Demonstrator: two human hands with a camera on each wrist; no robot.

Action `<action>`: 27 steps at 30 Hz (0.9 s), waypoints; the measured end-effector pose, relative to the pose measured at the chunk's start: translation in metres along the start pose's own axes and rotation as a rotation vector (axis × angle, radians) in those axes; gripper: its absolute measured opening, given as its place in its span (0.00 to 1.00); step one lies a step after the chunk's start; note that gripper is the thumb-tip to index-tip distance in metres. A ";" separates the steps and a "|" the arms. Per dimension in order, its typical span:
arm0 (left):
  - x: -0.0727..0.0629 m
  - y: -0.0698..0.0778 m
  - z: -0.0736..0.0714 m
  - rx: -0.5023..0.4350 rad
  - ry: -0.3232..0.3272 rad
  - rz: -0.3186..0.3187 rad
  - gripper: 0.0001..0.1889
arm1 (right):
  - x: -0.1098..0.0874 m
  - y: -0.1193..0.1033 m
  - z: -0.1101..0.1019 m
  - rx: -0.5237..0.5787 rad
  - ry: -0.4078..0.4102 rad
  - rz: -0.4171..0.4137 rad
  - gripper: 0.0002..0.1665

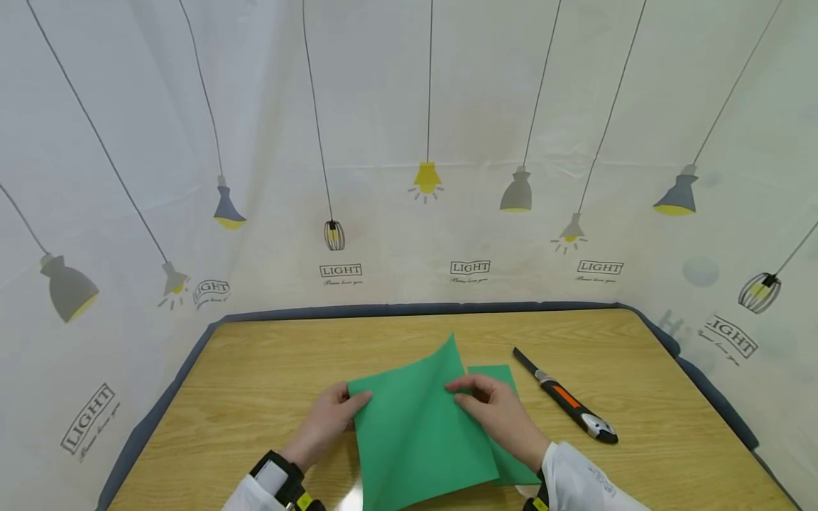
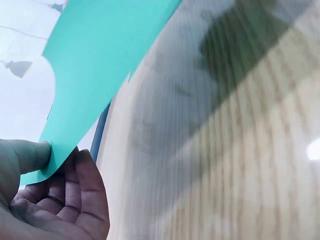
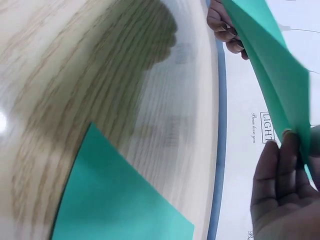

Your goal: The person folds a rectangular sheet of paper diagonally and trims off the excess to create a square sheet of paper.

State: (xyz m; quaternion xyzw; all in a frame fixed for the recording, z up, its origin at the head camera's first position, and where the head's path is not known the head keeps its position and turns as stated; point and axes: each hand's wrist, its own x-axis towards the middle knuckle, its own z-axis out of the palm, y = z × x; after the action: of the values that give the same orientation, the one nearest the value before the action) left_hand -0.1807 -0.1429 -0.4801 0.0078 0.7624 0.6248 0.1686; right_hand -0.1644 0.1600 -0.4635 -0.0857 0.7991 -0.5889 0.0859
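A green sheet of paper (image 1: 415, 433) is held up off the table, bowed with a ridge running down from its top corner. My left hand (image 1: 329, 419) pinches its left edge near the upper corner, thumb in front and fingers behind, as the left wrist view shows. On the right edge, my right hand (image 1: 495, 411) pinches the sheet between thumb and fingers; the right wrist view shows the fingers (image 3: 280, 170) against one face. Partly hidden behind the sheet and right hand, a second green piece of paper (image 1: 511, 465) lies flat on the table.
A utility knife (image 1: 565, 397) with black and orange handle lies right of the papers, blade pointing away to the left. The wooden table (image 1: 281, 355) has a dark blue border (image 1: 396, 310). A white curtain (image 1: 383, 92) printed with lamps stands around it.
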 end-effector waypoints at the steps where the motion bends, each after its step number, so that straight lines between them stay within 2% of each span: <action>1: 0.001 0.000 -0.002 0.019 0.010 0.000 0.24 | 0.000 0.001 0.000 -0.021 0.001 0.006 0.12; 7: 0.006 -0.002 -0.008 0.098 0.053 0.001 0.18 | 0.004 0.012 0.001 -0.146 0.009 0.030 0.10; 13: 0.013 -0.005 -0.010 0.248 0.187 0.026 0.14 | 0.008 0.024 0.006 -0.317 0.009 0.007 0.09; 17: 0.020 -0.009 -0.013 0.359 0.250 0.047 0.14 | 0.010 0.028 0.010 -0.405 0.002 0.001 0.09; 22: 0.027 -0.015 -0.015 0.480 0.288 0.042 0.11 | 0.012 0.030 0.014 -0.510 -0.015 -0.008 0.10; 27: 0.029 -0.017 -0.016 0.535 0.310 0.041 0.09 | 0.015 0.033 0.017 -0.581 -0.018 -0.032 0.10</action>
State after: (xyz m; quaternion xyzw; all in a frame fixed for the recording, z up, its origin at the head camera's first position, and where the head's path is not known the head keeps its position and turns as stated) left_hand -0.2092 -0.1555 -0.5010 -0.0278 0.9161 0.3989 0.0297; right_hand -0.1765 0.1502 -0.5000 -0.1245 0.9320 -0.3357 0.0555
